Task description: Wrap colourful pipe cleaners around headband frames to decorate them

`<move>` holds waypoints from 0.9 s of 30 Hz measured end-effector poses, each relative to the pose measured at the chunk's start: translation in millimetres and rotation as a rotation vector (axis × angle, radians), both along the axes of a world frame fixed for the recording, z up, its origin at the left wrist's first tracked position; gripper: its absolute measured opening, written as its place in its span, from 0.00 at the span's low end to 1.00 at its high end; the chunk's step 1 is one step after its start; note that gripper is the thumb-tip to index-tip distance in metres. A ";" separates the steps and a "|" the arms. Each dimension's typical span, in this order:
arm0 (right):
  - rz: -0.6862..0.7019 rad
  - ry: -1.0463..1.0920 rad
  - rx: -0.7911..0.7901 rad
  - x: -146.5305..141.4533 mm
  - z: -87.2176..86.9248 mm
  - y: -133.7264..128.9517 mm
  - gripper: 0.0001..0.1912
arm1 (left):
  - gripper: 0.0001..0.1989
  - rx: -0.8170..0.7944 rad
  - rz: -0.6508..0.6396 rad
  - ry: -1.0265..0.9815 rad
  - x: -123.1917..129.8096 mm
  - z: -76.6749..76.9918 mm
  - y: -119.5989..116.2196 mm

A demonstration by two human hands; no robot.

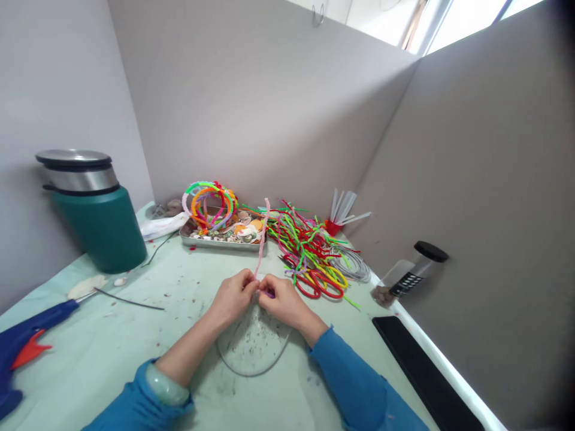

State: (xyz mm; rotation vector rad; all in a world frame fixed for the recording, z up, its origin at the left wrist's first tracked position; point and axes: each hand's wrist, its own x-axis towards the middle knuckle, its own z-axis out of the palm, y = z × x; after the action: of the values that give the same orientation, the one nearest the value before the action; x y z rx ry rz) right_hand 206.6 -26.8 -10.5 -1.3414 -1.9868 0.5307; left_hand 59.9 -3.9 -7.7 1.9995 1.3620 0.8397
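Observation:
My left hand [234, 294] and my right hand [284, 300] meet over the table, fingertips pinched together. A pale pink pipe cleaner [263, 236] sticks up from between them, its lower end hidden in my left fingers. Below hangs a grey wire loop [254, 375], which curves toward me and passes up under both hands. At the right fingertips shows a small purple bit [269, 294], perhaps another pipe cleaner's end. Which fingers press on the wire itself is hidden.
Beyond my hands are a metal tray [220, 243] of shells, colourful pipe-cleaner rings [210, 206], heaped pipe cleaners [305, 233], red-handled scissors [326, 284] and coiled wire [354, 263]. A green bottle [105, 230] and blue glue gun [40, 323] stand left; a black slab [422, 371] lies right.

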 end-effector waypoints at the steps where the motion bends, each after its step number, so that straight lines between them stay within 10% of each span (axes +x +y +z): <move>1: 0.005 0.005 -0.010 0.2 0.1 -0.2 0.02 | 0.07 0.000 0.003 0.003 0.1 -0.2 -0.1; 27: -0.111 0.087 -0.005 -0.2 -7.4 4.3 0.05 | 0.06 0.025 0.034 -0.063 -2.0 7.8 -4.0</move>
State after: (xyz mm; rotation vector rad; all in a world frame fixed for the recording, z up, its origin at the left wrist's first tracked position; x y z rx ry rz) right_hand 206.4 -22.5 -17.9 -1.3993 -1.8305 0.5334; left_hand 57.9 -7.9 0.1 1.9568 1.3589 0.9315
